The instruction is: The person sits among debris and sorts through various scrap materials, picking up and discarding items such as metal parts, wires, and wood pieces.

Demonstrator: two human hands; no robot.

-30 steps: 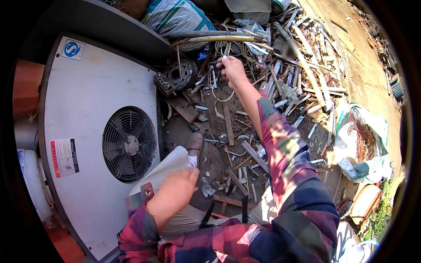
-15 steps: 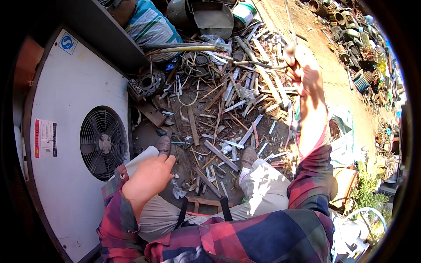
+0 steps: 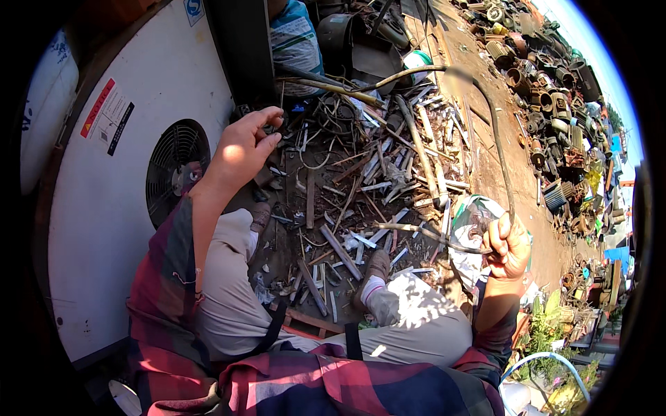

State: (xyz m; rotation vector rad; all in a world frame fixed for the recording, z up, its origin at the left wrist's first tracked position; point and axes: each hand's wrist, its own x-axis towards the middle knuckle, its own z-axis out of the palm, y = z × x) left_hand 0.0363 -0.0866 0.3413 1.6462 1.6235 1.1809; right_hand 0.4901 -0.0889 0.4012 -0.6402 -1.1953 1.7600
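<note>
Bent inward, my right hand (image 3: 508, 246) is closed around a dark, stiff cable (image 3: 431, 234). A short end of it points left over the scrap, while the longer part rises from the fist and arches back to the far left toward the pile. My left hand (image 3: 239, 149) is raised in front of the grey cabinet (image 3: 90, 229). Its fingers are curled, with a gap between thumb and forefinger, and nothing shows in it. Below both hands lies a heap of scrap strips (image 3: 340, 249), cable bits and plastic shreds, around my shoes.
A round fan grille (image 3: 166, 166) is set in the cabinet on my left. Beyond the heap stand a blue-white sack (image 3: 295, 41) and a white-green bucket (image 3: 416, 61). Old motors and metal parts (image 3: 555, 97) line the far right. A whitish bag (image 3: 472, 222) lies beside my right hand.
My right hand has come down and nearer, drawing the cable into a large arch. My left hand has risen and moved away from my knee. The view has shifted to the right.
</note>
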